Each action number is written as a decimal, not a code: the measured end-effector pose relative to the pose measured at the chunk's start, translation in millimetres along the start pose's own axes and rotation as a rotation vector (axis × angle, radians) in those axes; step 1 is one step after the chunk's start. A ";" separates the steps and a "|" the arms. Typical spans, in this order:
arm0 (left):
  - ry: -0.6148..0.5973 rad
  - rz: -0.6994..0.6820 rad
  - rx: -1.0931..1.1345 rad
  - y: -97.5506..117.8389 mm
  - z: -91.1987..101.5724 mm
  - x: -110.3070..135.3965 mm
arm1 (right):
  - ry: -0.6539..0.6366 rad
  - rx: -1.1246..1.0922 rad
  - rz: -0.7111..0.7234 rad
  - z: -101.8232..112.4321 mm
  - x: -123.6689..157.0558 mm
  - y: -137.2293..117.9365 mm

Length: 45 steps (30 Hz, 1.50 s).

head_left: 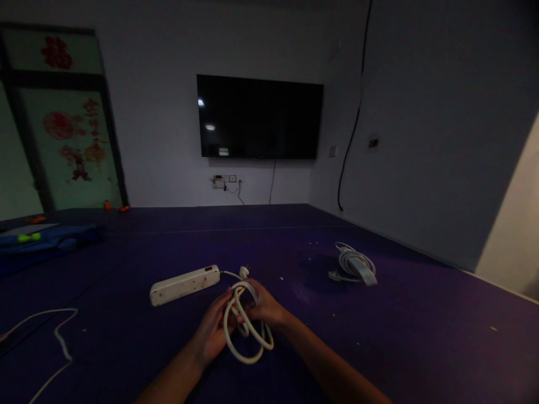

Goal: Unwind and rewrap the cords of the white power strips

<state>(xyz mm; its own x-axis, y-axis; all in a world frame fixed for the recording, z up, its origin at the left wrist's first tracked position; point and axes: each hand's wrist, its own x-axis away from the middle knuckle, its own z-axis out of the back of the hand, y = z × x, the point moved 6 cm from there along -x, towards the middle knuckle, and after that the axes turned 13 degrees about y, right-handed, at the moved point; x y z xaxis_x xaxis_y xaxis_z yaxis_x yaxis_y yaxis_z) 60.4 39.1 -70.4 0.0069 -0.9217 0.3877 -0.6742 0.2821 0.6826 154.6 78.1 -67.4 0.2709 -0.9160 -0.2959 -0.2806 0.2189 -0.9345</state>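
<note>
Currently, the white cord point(249, 325) is gathered in loose loops to the right of the power strip point(185, 286) and nearer the person than it. From where I stand, the left hand point(214, 325) is partly closed, its fingers bent against the strip-facing side of the loops. The right hand point(266, 306) is curled over the side farther from the strip, gripping near the top; some fingertips are hidden behind the strands. A short run of cord leaves the strip's right end toward the hands, and a plug point(244, 272) sits just beyond that end.

Handling, as judged: the cord should be light, thick-jacketed and springy, inclined to open its loops when released. Its surface is probably smooth but not slippery. Grip all strands together at the top; avoid sharp bends where the cord enters the strip. The strip's rigid body will likely weigh more and drag if the cord is pulled.
</note>
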 end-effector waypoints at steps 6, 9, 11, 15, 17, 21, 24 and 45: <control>-0.051 -0.002 0.032 0.0 1.2 -6.8 | 0.014 -0.042 -0.095 -2.4 0.4 5.0; -0.064 -0.016 0.026 -0.1 3.1 -9.1 | 0.002 -0.065 -0.116 -5.2 1.6 3.8; -0.042 -0.047 -0.004 -0.1 5.7 -10.2 | -0.014 -0.073 -0.132 -6.0 1.9 4.0; -0.004 -0.083 -0.058 -2.5 9.4 -12.4 | -0.037 -0.063 -0.162 -4.2 1.9 7.3; -0.005 -0.078 -0.052 -4.2 9.6 -14.3 | -0.028 -0.062 -0.160 -2.2 2.1 8.4; -0.041 -0.080 -0.028 -4.6 8.6 -17.9 | -0.009 -0.070 -0.138 -1.4 4.4 6.7; -0.028 -0.080 -0.053 -3.7 9.2 -17.4 | -0.015 -0.099 -0.145 -4.5 6.7 4.2; 0.009 -0.252 -0.560 13.7 8.8 -9.7 | 0.000 -0.028 -0.120 -8.4 1.6 3.2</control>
<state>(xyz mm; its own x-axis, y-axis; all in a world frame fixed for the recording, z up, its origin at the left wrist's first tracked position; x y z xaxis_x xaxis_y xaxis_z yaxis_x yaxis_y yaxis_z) 44.6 49.6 -70.3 0.1233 -0.9767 0.1758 -0.1604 0.1553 0.9748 146.4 74.5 -69.1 0.3038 -0.9351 -0.1824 -0.2717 0.0985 -0.9573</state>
